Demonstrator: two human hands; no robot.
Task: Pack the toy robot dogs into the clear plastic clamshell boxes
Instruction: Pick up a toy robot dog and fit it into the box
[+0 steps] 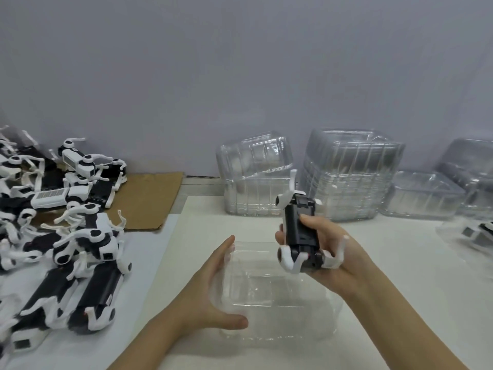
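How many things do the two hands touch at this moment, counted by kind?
Toy robot dog, gripped by the right hand: 1
Clear clamshell box, touched on its side by the left hand: 1
Total: 2
The heap of dogs and the box stacks are untouched and too jumbled to count.

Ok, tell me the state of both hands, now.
Left hand: open, straight fingers against the left side of the clear clamshell box.
Right hand: closed around a toy robot dog, held above the box.
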